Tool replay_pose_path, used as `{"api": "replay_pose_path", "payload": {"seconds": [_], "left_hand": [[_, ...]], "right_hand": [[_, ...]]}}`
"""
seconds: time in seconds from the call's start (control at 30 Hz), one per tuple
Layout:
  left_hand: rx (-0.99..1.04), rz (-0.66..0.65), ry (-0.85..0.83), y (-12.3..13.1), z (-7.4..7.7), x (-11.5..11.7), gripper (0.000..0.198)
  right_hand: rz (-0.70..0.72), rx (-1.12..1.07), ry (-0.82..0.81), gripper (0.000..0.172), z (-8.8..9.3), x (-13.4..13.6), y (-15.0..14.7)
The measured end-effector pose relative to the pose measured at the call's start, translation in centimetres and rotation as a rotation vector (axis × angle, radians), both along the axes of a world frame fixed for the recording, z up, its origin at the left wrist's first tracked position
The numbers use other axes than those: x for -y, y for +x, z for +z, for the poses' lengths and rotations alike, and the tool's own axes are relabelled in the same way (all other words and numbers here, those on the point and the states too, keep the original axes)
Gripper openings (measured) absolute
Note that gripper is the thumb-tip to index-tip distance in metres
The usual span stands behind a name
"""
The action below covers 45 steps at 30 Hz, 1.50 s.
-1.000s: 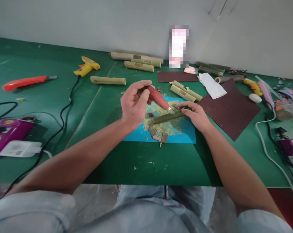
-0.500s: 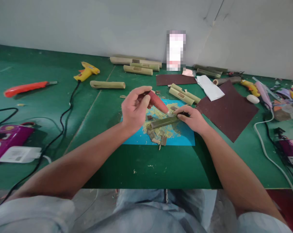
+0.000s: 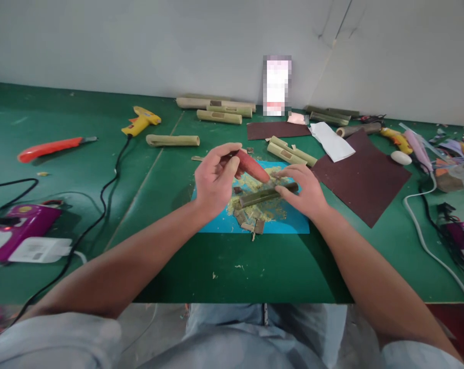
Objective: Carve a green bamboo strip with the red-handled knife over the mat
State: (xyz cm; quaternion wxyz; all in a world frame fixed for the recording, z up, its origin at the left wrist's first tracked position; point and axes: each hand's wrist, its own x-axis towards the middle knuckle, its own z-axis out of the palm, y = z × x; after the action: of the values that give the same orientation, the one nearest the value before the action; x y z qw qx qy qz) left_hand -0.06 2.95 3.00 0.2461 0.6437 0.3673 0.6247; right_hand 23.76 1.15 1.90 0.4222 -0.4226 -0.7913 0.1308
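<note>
My left hand (image 3: pixel 213 179) is closed round the red handle of a small carving knife (image 3: pixel 252 166), whose blade points down to the right. My right hand (image 3: pixel 304 192) pinches a short dark-green bamboo piece (image 3: pixel 262 195) and holds it level just above a blue mat (image 3: pixel 293 221). The knife tip meets the bamboo near my right fingertips. Pale shavings and brown bark chips (image 3: pixel 251 218) lie heaped on the mat under both hands.
On the green table (image 3: pixel 232 266) lie several cut bamboo tubes (image 3: pixel 172 140), a yellow glue gun (image 3: pixel 142 120), an orange utility knife (image 3: pixel 51 148), dark sandpaper sheets (image 3: pixel 364 177), a white paper (image 3: pixel 332 141), purple tools (image 3: pixel 17 230) at both sides and trailing cables (image 3: pixel 101 205).
The camera has tilted so the scene sits lower. My right hand has turned the bamboo piece slightly and its fingers now lie more over it; the knife stays at the same spot.
</note>
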Motion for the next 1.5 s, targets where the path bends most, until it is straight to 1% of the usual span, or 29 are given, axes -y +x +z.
{"api": "replay_pose_path", "payload": {"seconds": [0.1,0.17,0.23,0.33,0.4,0.47,0.53,0.63,0.7,0.77,0.83,0.87,0.97,1.07,1.2,1.23,1.37,1.5], "left_hand": [[0.048,-0.022,-0.014,0.2,0.2,0.2,0.028],[0.096,-0.041,-0.038,0.2,0.3,0.2,0.029],[0.156,-0.073,-0.080,0.3,0.3,0.2,0.030],[0.263,-0.175,-0.192,0.5,0.4,0.3,0.033],[0.288,-0.245,-0.308,0.8,0.6,0.6,0.037],[0.247,-0.283,-0.431,1.2,0.9,0.9,0.039],[0.162,-0.270,-0.532,1.6,1.3,1.2,0.038],[0.052,-0.213,-0.621,1.8,1.8,1.4,0.028],[0.030,-0.210,-0.652,1.8,1.8,1.4,0.027],[0.052,-0.234,-0.659,1.6,1.8,1.3,0.025],[0.087,-0.255,-0.648,1.3,1.5,1.2,0.020],[0.103,-0.263,-0.637,1.1,1.4,1.0,0.019],[0.122,-0.289,-0.594,0.6,0.9,0.6,0.023],[0.105,-0.297,-0.548,0.6,0.4,0.3,0.026],[0.031,-0.253,-0.488,0.8,0.0,0.4,0.020],[0.009,-0.271,-0.491,0.8,-0.1,0.5,0.020],[-0.059,-0.418,-0.504,0.6,-0.2,0.7,0.025],[-0.154,-0.448,-0.412,0.8,0.3,0.8,0.018]], "right_hand": [[0.009,0.077,0.061,0.015,-0.3,-0.1,-0.2],[0.020,0.083,0.069,0.010,-0.6,-0.2,-0.4],[0.033,0.060,0.053,0.009,-0.7,-0.3,-0.5],[0.037,-0.007,0.001,0.010,-0.7,-0.3,-0.6],[0.009,-0.028,-0.026,0.014,-0.7,-0.1,-0.8],[-0.032,0.002,-0.009,0.018,-0.6,0.1,-1.1],[-0.065,0.073,0.057,0.019,-0.5,0.4,-1.5],[-0.081,0.176,0.152,0.020,-0.3,0.7,-1.8],[-0.081,0.214,0.161,0.017,-0.1,0.7,-1.7],[-0.086,0.241,0.129,0.012,0.2,0.5,-1.0],[-0.079,0.278,0.069,0.030,0.4,0.1,0.0],[-0.061,0.301,0.031,0.034,0.4,-0.2,0.6],[-0.018,0.369,-0.035,0.038,0.2,-1.0,1.9],[0.047,0.384,-0.059,0.032,-0.2,-1.4,2.3],[0.121,0.347,-0.102,0.021,-0.5,-1.5,1.9],[0.130,0.331,-0.118,0.020,-0.4,-1.5,1.8],[0.134,0.262,-0.199,0.020,-0.1,-1.3,1.4],[0.166,0.220,-0.303,0.022,0.1,-1.3,1.3]]}}
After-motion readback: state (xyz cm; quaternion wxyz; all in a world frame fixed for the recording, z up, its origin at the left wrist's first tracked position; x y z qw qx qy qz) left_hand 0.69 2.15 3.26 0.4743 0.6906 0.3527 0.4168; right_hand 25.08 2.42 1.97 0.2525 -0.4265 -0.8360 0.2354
